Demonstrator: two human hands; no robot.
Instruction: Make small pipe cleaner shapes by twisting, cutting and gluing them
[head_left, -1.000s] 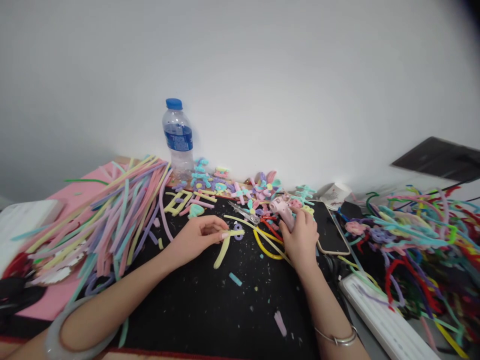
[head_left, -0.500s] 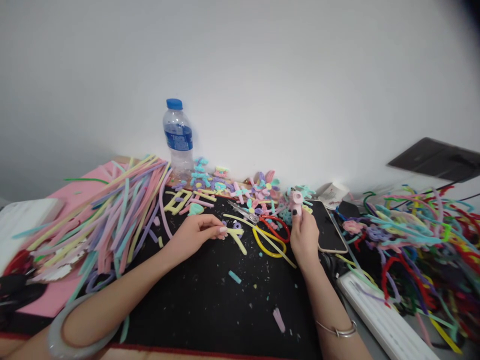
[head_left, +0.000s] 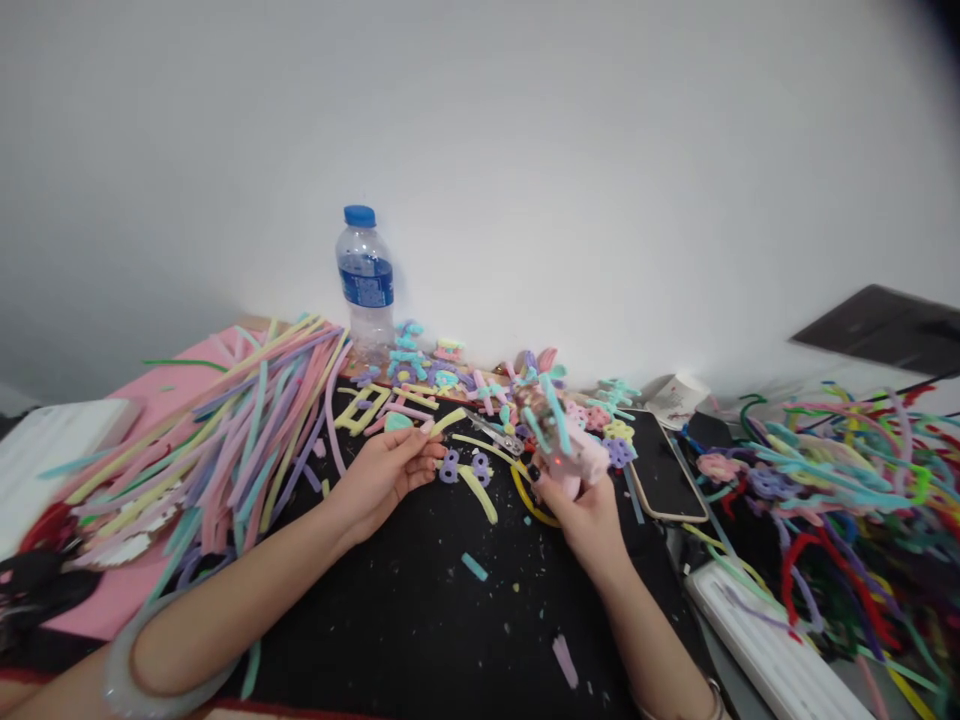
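Note:
My left hand (head_left: 394, 470) pinches a short yellow strip (head_left: 448, 420) between thumb and fingertips, above the black mat. In my right hand (head_left: 589, 515) is a pink glue gun (head_left: 579, 458), its front end among the pastel pieces at the back. Two small purple loops (head_left: 480, 467) and a yellow piece (head_left: 480, 497) lie between my hands. Scissors with clear-looking blades (head_left: 491, 432) rest just behind, their yellow handle (head_left: 525, 492) partly hidden by my right hand.
A water bottle (head_left: 366, 285) stands by the wall. Long pastel strips (head_left: 247, 430) cover the left side. On the right are a phone (head_left: 667, 470), a white power strip (head_left: 765, 640) and a tangled colourful pile (head_left: 825, 480). Scraps dot the black mat (head_left: 390, 620).
My right hand has moved left and turned the glue gun, which now shows more of its body. My left hand has raised a yellow strip off the mat. The view has shifted slightly.

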